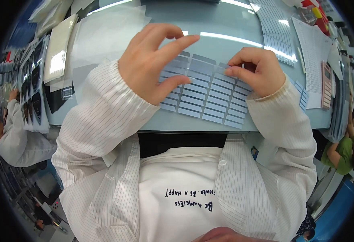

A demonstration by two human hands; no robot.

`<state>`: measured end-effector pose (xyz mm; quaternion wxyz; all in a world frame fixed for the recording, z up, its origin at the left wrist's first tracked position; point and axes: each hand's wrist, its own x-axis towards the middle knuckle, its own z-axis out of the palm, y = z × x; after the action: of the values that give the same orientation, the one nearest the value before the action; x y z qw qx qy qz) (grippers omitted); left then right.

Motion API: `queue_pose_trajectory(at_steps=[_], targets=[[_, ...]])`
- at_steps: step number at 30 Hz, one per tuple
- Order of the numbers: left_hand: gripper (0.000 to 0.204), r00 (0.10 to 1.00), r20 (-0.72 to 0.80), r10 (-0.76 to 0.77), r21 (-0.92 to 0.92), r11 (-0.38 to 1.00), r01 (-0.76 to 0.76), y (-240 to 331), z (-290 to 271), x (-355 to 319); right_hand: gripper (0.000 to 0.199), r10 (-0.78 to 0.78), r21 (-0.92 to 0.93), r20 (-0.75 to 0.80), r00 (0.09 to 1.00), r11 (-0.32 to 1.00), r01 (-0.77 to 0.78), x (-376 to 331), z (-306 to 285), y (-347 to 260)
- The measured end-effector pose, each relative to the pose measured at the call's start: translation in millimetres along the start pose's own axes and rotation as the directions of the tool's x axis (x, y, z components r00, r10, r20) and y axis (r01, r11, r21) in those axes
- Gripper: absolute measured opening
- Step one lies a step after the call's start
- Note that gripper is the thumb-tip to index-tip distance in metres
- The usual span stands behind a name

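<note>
a sheet of pale blue rectangular strips (203, 99) lies on the glass table (225, 24), near its front edge; the right hand (255, 70) pinches one strip at the sheet's upper right; the left hand (152, 60) rests on the sheet's left side, fingers spread, grasping nothing; a printed paper (312, 56) lies far right.

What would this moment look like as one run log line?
left hand: resting on strip sheet, fingers spread | right hand: pinching a strip at sheet's upper edge | surface: glass table
</note>
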<state>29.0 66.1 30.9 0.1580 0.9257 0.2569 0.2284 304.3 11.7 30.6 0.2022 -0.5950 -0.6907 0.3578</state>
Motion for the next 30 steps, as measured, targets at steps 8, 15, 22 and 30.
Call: queue_pose_trajectory(at_steps=[8,15,22,30], targets=[[0.060,0.992,-0.116,-0.053,-0.046,0.998,0.048,20,-13,-29,0.018,0.369,0.621,0.182,0.911,0.675,-0.397,-33,3,2],[0.071,0.970,0.232,-0.075,0.046,0.997,0.066,44,17,-51,0.042,0.441,0.627,0.182,0.879,0.637,-0.449,-57,34,-35],[0.073,0.955,0.280,-0.102,0.121,0.990,0.070,44,12,-61,0.045,0.453,0.527,0.129,0.882,0.722,-0.448,-61,32,-33],[0.071,0.969,0.221,-0.107,0.017,0.994,0.106,42,16,-62,0.036,0.237,0.222,-0.311,0.921,0.960,-0.172,-60,32,-15]])
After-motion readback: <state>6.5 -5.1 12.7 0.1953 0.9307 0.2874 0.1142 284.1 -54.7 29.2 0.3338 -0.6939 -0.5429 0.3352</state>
